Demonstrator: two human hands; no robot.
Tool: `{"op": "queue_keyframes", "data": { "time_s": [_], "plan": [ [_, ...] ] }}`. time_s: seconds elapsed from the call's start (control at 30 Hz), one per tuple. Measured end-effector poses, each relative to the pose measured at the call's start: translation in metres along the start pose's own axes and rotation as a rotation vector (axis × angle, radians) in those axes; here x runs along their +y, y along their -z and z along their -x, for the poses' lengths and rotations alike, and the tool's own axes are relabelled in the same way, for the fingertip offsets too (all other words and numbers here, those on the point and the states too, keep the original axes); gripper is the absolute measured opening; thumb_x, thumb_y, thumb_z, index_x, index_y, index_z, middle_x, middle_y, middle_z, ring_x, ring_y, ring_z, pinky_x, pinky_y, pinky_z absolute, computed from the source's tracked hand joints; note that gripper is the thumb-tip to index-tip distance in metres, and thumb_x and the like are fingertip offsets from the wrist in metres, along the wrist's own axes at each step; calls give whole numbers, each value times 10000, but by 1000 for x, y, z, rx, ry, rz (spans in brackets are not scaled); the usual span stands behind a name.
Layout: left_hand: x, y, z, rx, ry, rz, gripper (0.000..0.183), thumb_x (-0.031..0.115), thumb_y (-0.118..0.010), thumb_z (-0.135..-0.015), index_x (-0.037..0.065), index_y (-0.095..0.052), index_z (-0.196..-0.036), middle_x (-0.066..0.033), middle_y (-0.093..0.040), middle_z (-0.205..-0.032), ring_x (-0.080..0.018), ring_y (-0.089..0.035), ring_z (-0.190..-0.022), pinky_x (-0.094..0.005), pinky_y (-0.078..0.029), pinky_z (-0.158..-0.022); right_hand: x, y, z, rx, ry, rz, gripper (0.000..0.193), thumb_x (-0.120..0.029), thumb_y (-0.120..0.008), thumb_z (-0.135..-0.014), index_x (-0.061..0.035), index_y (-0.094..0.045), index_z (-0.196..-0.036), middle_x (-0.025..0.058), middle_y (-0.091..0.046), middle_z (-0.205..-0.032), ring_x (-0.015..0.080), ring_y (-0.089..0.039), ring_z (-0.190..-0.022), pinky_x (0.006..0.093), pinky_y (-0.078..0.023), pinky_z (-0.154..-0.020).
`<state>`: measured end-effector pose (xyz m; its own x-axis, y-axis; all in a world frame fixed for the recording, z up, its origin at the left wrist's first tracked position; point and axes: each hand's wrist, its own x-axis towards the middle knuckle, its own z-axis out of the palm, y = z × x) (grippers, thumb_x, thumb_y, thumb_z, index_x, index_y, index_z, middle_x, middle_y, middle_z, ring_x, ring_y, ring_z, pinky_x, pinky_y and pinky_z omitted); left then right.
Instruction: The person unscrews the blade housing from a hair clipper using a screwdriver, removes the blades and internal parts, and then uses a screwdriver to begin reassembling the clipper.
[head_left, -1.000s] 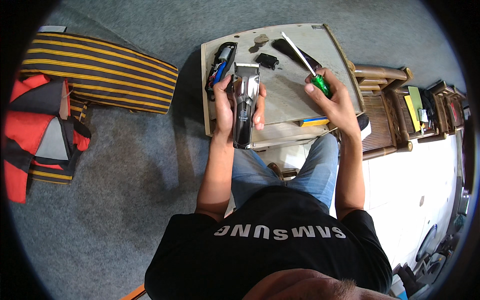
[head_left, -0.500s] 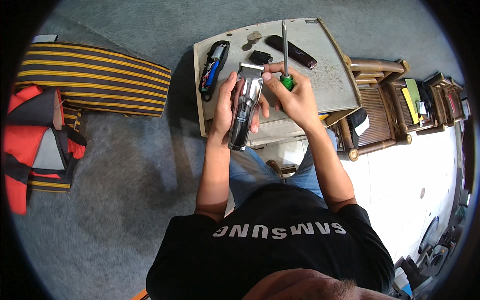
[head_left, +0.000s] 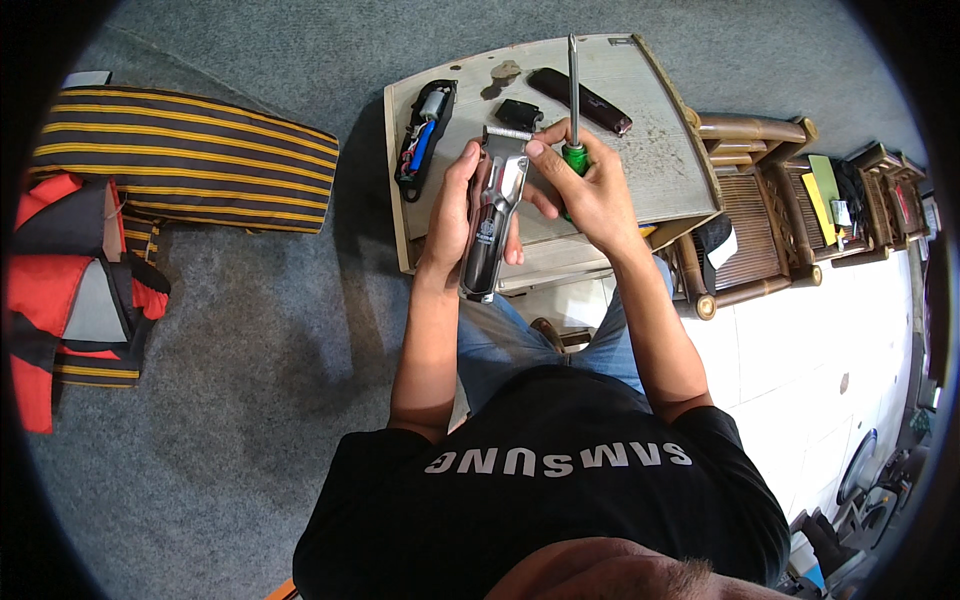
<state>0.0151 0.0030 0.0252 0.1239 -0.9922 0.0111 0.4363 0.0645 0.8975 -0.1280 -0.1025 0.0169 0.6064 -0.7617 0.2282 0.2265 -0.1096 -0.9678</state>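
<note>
My left hand [head_left: 455, 205] is wrapped round a silver and dark hair clipper [head_left: 490, 220], its blade end pointing away from me. A green-handled screwdriver [head_left: 574, 155] stands shaft-up in my right hand [head_left: 600, 195], whose thumb and index finger touch the clipper near its blade. On the small table beyond lies an opened clipper housing [head_left: 425, 140], with a motor, a blue cell and wires showing. A small black part [head_left: 519, 113] sits just past the blade. Farther right rests a long dark cover [head_left: 580, 100].
Both hands are over the near edge of the worn pale table [head_left: 650, 170]. Bamboo chairs [head_left: 745, 215] stand to the right, one bearing a yellow folder [head_left: 820, 210]. At the left are a striped cushion [head_left: 190, 155] and red-black clothing [head_left: 60, 290].
The clipper has tilted slightly, its blade end shifting a little to the right. Both hands keep their holds, and the screwdriver has barely moved.
</note>
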Motion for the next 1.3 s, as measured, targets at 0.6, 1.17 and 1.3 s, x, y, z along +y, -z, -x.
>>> {"op": "queue_keyframes", "data": {
  "time_s": [0.6,1.17,1.3],
  "plan": [
    [-3,-6,4,27,-113,-36,613,583,-187,-1124,119,-404,-1460,-191,-628,-843,-196,-607,-407,-297,-546,-364,-4,0,2,-53,-58,-51,202,-239,-648,-1063,-43,-639,-1015,12,-662,-636,43,-541,-536,226,-381,-468],
    [-3,-2,6,33,-64,56,654,624,-221,-1111,72,-415,-1404,-150,-604,-810,-173,-564,-383,-288,-506,-345,2,-1,0,-36,-46,33,194,-213,-701,-1034,-29,-681,-1093,-49,-551,-618,37,-493,-516,237,-356,-458],
    [-3,3,5,29,-52,111,660,626,-235,-1111,68,-443,-1394,-149,-603,-814,-171,-562,-383,-288,-499,-344,-1,-3,0,-42,-54,77,185,-206,-707,-1031,-31,-678,-1083,-49,-543,-620,40,-488,-511,243,-349,-458]
  ]
}}
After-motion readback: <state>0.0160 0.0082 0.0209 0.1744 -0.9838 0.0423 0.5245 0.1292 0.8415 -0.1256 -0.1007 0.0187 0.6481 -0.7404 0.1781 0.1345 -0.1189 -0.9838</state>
